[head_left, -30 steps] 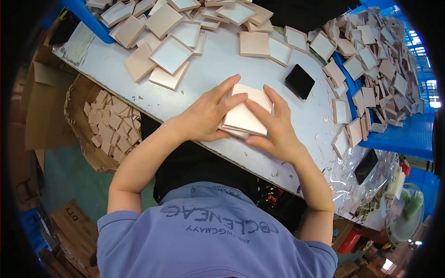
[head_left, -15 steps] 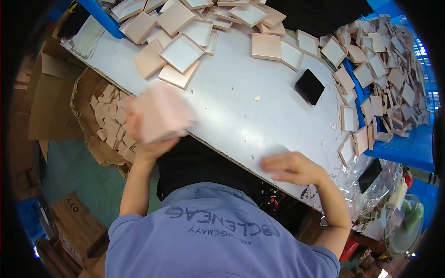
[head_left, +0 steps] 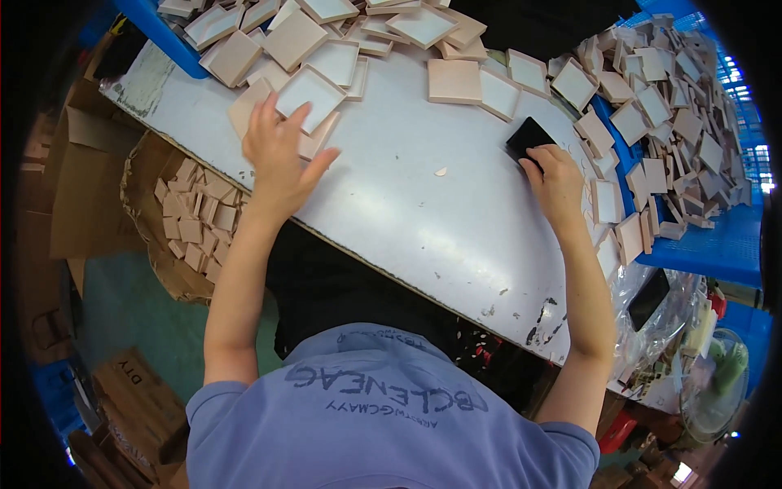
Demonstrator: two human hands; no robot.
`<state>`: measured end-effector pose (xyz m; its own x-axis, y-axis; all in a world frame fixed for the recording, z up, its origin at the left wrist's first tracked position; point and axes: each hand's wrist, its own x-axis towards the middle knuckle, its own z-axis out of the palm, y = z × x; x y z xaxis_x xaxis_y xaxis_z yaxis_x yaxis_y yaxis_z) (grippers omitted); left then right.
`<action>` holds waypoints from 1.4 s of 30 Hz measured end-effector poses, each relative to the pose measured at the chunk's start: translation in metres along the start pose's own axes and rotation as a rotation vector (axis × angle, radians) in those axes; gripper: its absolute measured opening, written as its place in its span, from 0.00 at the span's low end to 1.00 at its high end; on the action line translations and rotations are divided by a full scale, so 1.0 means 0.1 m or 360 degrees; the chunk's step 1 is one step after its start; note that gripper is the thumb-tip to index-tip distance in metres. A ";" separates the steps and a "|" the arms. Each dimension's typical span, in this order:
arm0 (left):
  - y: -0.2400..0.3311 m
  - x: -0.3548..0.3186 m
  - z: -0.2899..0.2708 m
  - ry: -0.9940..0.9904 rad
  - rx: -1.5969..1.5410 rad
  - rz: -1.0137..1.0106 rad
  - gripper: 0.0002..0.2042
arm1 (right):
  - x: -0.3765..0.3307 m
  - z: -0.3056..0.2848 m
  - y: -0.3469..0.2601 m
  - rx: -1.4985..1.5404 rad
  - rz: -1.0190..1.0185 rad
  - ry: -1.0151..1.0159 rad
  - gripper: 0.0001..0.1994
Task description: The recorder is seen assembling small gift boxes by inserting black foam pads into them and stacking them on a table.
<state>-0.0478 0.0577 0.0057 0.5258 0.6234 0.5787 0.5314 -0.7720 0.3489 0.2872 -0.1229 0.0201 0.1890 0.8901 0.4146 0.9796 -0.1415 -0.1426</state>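
Note:
My left hand [head_left: 278, 155] is open, fingers spread, above the near left edge of a pile of shallow pale-pink box trays [head_left: 311, 96] with white insides. It holds nothing, and whether its fingertips touch a tray I cannot tell. On the right of the white table, my right hand [head_left: 558, 181] has its thumb and fingers closed on the near end of a flat black block [head_left: 529, 134]. The fingers hide part of that block. Close by on its far side lie an upturned pink tray [head_left: 454, 81] and several with white insides facing up.
A torn cardboard carton [head_left: 175, 273] of small pink boxes [head_left: 195, 231] stands below the table's left edge. Many more trays [head_left: 688, 126] heap on a blue crate [head_left: 700, 257] at right. A dark phone-like slab [head_left: 649, 299] lies on clear plastic near a lidded bowl [head_left: 717, 379].
The pale-pink stack that my left hand held is out of it, and that hand has moved up toward the trays, opening. My right hand has moved up and right onto the black block.

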 end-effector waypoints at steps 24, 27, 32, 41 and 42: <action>-0.08 0.33 0.20 -0.0193 0.0600 -0.0141 0.31 | -0.04 -0.06 0.20 0.0585 0.0603 0.0248 0.06; -0.16 0.31 0.22 -0.0363 0.0594 -0.0218 0.31 | -0.04 -0.13 0.33 0.0583 0.0604 0.0519 0.06; 0.32 0.15 0.31 -0.0283 -0.0163 0.0364 0.34 | 0.00 -0.39 -0.06 0.0397 0.0441 0.0927 0.03; 0.89 -0.21 0.59 -0.0403 -0.0879 0.0256 0.59 | -0.26 0.04 -0.89 0.0298 -0.0865 -0.0102 0.08; 0.90 -0.23 0.59 -0.0407 -0.0882 0.0254 0.59 | -0.26 0.03 -0.91 0.0375 -0.0871 -0.0160 0.08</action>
<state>0.0279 -0.0188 -0.0196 0.7488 0.4522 0.4846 0.0460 -0.7649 0.6425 0.1926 -0.1315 0.0194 -0.3570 0.8449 0.3985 0.8892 0.4381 -0.1323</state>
